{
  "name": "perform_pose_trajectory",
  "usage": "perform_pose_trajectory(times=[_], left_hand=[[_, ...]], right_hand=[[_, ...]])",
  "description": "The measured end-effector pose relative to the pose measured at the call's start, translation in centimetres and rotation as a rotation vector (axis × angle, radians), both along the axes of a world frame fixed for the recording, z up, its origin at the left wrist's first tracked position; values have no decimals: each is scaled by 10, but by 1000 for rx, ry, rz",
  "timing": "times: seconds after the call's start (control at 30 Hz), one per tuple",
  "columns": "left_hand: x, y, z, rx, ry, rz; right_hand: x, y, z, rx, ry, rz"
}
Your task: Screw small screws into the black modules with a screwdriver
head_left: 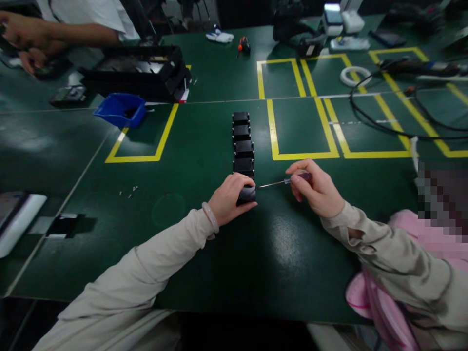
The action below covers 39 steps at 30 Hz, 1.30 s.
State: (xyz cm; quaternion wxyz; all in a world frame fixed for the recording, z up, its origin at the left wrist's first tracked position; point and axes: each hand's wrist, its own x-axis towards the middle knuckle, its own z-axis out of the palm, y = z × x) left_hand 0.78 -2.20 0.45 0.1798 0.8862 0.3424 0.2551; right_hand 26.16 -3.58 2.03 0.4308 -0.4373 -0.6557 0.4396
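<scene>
My left hand (234,197) grips a small black block (247,194) on the green table, with the thumb along its near side and fingers over its far side. In my right hand (318,187) is a screwdriver (287,181), held by its dark handle; its thin shaft points left and the tip is at the block's right side. Beyond my left hand, several similar black blocks (243,148) stand in a row leading away from me, with small shiny screws at their sides.
A blue bin (122,109) and a black tray (127,73) stand at the back left, near another person's arm (80,33). Several small screws (133,190) lie left. Back right are a white tape roll (355,76) and a black cable (383,130). Pink fabric (375,297) hangs at the right.
</scene>
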Motion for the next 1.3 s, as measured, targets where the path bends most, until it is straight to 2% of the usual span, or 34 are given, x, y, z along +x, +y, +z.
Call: perform_pose_trajectory(times=[0.73, 0.93, 1.13, 1.3], left_hand=[[0, 0, 0, -6, -5, -2], [0, 0, 0, -12, 3, 9], [-1, 0, 0, -35, 6, 8], [0, 0, 1, -26, 0, 10]], right_hand=[[-1, -1, 1, -4, 3, 10], [0, 0, 1, -56, -19, 15], [-1, 0, 2, -29, 24, 12], [0, 1, -2, -58, 18, 7]])
